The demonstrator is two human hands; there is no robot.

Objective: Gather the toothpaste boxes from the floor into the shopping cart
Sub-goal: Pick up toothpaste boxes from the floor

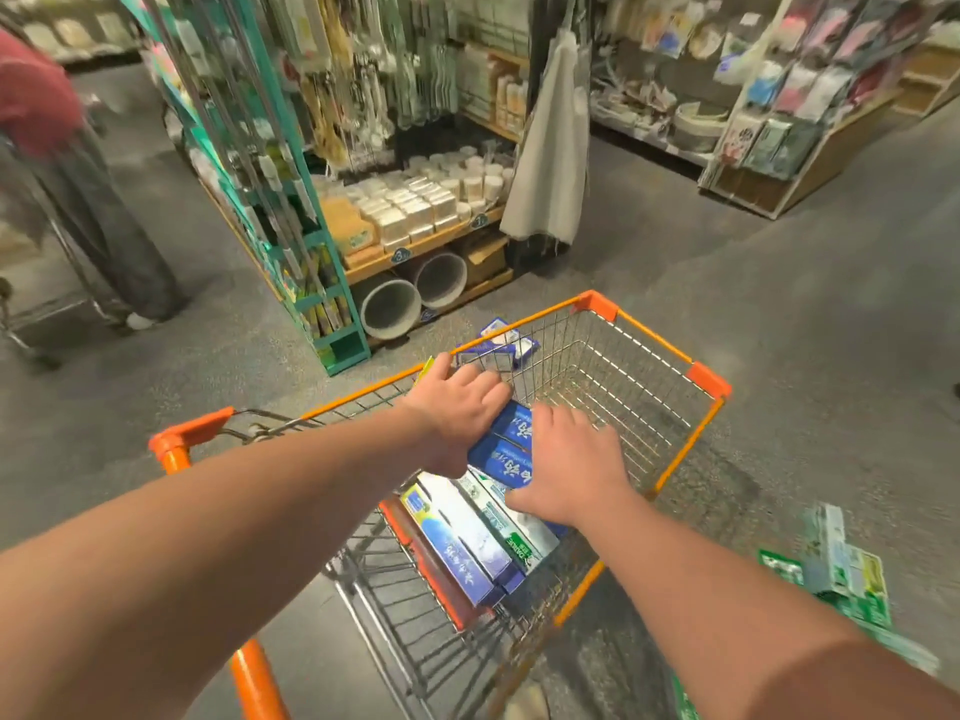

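Both hands reach into the wire shopping cart (655,336) and meet on a pair of blue toothpaste boxes (511,440) held above the basket's near end. The left hand (457,407) grips their far side, fingers bent down over the edge with the tips hidden behind the cardboard. The right hand (571,465) lies on the near side with fingers spread wide and fairly straight; its palm covers that end of the boxes. Under them, more boxes lie lengthwise in the cart: a white-and-blue carton (462,537) and a green-and-white carton (519,527) (their print is too smeared to read). Beyond the cart's far wall, blue-and-white floor boxes (498,345) show partly through the mesh. Green floor boxes (841,569) lie blurred at the right. A bystander's red top (36,96) is cut off at the left edge.
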